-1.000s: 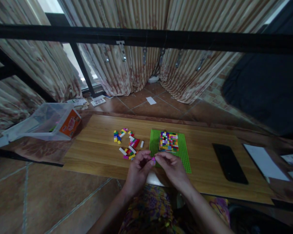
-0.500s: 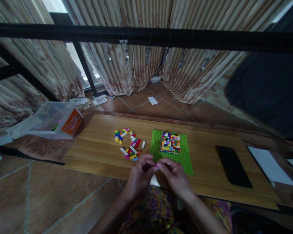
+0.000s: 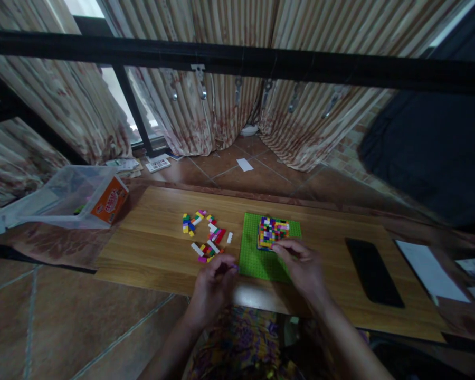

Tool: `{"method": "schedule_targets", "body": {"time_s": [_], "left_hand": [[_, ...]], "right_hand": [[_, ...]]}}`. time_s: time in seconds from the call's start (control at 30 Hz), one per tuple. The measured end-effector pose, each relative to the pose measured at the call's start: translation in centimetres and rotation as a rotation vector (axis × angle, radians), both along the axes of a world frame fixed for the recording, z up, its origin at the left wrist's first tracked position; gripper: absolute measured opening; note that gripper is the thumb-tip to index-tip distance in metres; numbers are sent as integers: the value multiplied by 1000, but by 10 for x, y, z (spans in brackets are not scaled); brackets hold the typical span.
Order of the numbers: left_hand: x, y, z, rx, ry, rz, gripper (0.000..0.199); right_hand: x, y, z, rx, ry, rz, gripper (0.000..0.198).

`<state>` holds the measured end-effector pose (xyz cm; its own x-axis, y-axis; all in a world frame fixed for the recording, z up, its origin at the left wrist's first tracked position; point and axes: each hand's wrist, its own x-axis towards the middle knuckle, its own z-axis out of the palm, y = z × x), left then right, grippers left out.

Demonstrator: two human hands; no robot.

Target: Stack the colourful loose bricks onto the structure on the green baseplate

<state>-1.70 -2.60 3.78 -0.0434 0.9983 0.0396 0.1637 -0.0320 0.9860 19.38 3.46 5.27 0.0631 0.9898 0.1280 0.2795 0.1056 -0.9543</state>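
Note:
My right hand (image 3: 303, 264) reaches over the green baseplate (image 3: 253, 258), fingers closed, its tips at the near edge of a block of many-coloured toy bricks (image 3: 269, 232). Whatever it pinches is too small to make out. Closer to me, my left hand (image 3: 216, 285) is held by the table's front edge with a small purple brick (image 3: 236, 268) between thumb and fingers. Loose bricks (image 3: 214, 235) in several colours lie left of the baseplate, just beyond my left hand. A single white brick (image 3: 230, 237) lies apart from them.
A black phone-like slab (image 3: 374, 272) lies on the right part of the wooden table (image 3: 150, 237). A clear plastic bin (image 3: 63, 203) with an orange label stands at the left. White paper (image 3: 431, 269) is at the right end. A black rail (image 3: 229, 63) crosses ahead.
My hands have parted. The right one has moved forward and right to the brick block; the left one has drawn a little left with the purple brick.

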Motion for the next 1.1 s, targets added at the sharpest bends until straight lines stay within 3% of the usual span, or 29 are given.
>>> {"method": "schedule_targets", "body": {"time_s": [0.13,0.3,0.47,0.63,0.77,0.93,1.1], "left_hand": [[-30,5,-10,57,161,189,19],[-64,8,-20,58,320,413,24],[-81,10,-32,47,425,509,25],[-84,13,-41,49,451,514,25],[-84,13,-43,47,456,509,25],[-84,11,-42,54,430,502,23],[-83,12,-40,44,439,508,23]], "right_hand": [[25,35,-6,193,-218,-89,22],[30,57,-16,246,-334,-102,25],[23,63,-20,248,-389,-81,25],[22,69,-20,223,-409,-71,23],[22,73,-23,152,-302,-84,21],[18,75,-27,-120,-63,-154,29],[16,76,-32,-181,106,-155,37]]}}
